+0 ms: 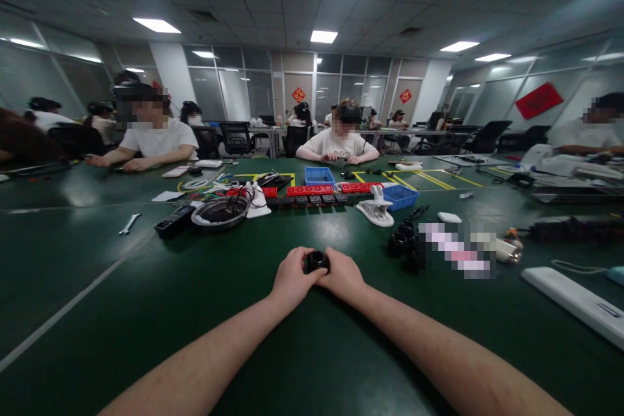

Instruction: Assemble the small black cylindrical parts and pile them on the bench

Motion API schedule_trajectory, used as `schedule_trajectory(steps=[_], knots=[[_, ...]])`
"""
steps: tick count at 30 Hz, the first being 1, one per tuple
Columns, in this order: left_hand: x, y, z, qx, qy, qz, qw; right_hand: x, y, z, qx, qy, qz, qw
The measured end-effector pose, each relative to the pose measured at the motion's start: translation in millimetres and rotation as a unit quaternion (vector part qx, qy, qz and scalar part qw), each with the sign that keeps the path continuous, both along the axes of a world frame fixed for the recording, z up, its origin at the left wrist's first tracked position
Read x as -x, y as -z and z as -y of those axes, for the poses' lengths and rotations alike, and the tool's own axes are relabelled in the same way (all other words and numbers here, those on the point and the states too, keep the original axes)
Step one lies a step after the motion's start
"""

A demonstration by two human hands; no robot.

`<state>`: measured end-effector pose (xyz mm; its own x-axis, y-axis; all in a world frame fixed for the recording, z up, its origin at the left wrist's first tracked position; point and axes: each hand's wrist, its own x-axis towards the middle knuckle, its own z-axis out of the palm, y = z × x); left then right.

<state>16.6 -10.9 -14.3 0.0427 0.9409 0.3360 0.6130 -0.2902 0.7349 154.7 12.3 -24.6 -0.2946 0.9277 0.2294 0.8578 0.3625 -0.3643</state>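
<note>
Both hands close around a small black round part with a ring-shaped opening facing up, low over the green table. My left hand grips its left side, the thumb lying across the front. On the other side, my right hand wraps round it, with most of its fingers hidden behind the part. I cannot tell whether the part rests on the table. To the right lies a cluster of similar black round parts, apart from my hands.
Ahead stand a metal bowl with dark cables, a black box, white clamp stands, red strips and blue bins. A wrench lies left, a long white case right. Co-workers sit across the table.
</note>
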Motion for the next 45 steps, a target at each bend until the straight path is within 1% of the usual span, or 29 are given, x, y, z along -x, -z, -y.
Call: schedule_trajectory(steps=[2, 4, 6, 8, 10, 15, 19, 24, 29, 32, 34, 36, 39, 41, 43, 45], knots=[[0.5, -0.5, -0.3, -0.001, 0.011, 0.000, 1.000, 1.3, -2.5, 3.5, -0.020, 0.005, 0.020, 1.000], [3.6, -2.1, -2.1, 0.001, 0.044, 0.001, 0.999, -1.7, -5.9, 4.8, -0.024, -0.022, 0.005, 0.999], [8.1, -4.1, -4.5, 0.007, 0.087, 0.001, 0.996, -7.6, -8.7, 3.6, -0.012, -0.079, -0.030, 0.996], [12.5, -6.1, -6.6, 0.019, 0.126, -0.002, 0.992, -14.4, -10.4, 0.1, 0.014, -0.146, -0.061, 0.987], [15.6, -8.0, -7.7, 0.030, 0.153, -0.006, 0.988, -20.4, -11.3, -4.5, 0.044, -0.195, -0.078, 0.977], [17.7, -13.8, -7.4, 0.046, 0.179, -0.004, 0.983, -28.2, -14.1, -12.7, 0.107, -0.262, -0.110, 0.953], [18.3, -17.7, -7.2, 0.060, 0.189, -0.001, 0.980, -29.8, -15.7, -14.6, 0.123, -0.279, -0.123, 0.944], [19.3, -16.4, -9.2, 0.055, 0.194, 0.003, 0.980, -29.5, -15.1, -15.8, 0.135, -0.275, -0.136, 0.942], [16.8, -12.1, -10.2, 0.045, 0.175, 0.009, 0.984, -27.7, -16.4, -14.3, 0.183, -0.258, -0.182, 0.931], [12.9, -10.3, -8.6, 0.043, 0.156, 0.007, 0.987, -27.4, -14.4, -13.9, 0.182, -0.221, -0.177, 0.942], [9.8, -8.9, -6.9, 0.037, 0.137, 0.008, 0.990, -26.2, -10.8, -13.7, 0.165, -0.188, -0.161, 0.955], [6.8, -7.1, -4.9, 0.028, 0.110, 0.008, 0.994, -22.8, -6.8, -12.3, 0.132, -0.150, -0.135, 0.970], [3.9, -4.6, -2.9, 0.011, 0.065, 0.000, 0.998, -14.5, -4.0, -7.0, 0.060, -0.087, -0.070, 0.992], [4.0, -3.7, -2.6, 0.004, 0.052, -0.003, 0.999, -9.1, -5.8, -1.7, 0.014, -0.057, -0.023, 0.998], [5.8, -3.8, -3.2, 0.003, 0.055, 0.003, 0.998, -6.3, -9.7, 3.3, -0.014, -0.051, 0.002, 0.999], [9.1, -4.8, -4.4, 0.007, 0.079, 0.013, 0.997, -6.9, -14.1, 6.1, -0.012, -0.078, -0.008, 0.997]])
